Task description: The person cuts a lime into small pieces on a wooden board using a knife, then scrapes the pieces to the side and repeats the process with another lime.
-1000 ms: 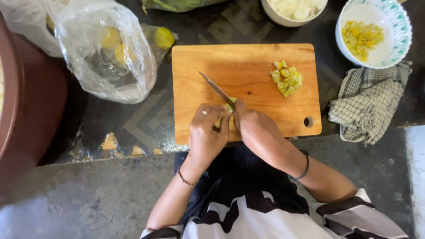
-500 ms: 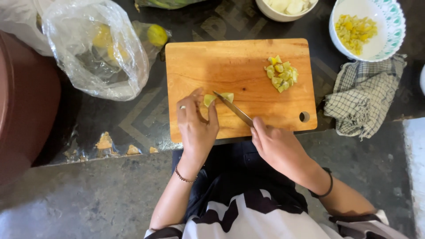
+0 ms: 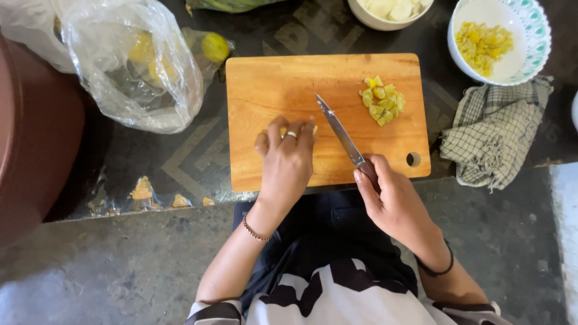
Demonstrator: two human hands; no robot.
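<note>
Left hand fingers press together over pale fruit pieces; right hand fingers clamp steel-bladed knife just beside, above rectangular wooden cutting board

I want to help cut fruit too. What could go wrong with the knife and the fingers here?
The left hand covers a small yellow-green fruit piece, fingertips close to the knife blade held by the right hand. A slip could nick a finger. The piece is small, so it might slide while being cut. The cutting board reaches the counter's edge near the person, so pressing hard might shift it.
</note>
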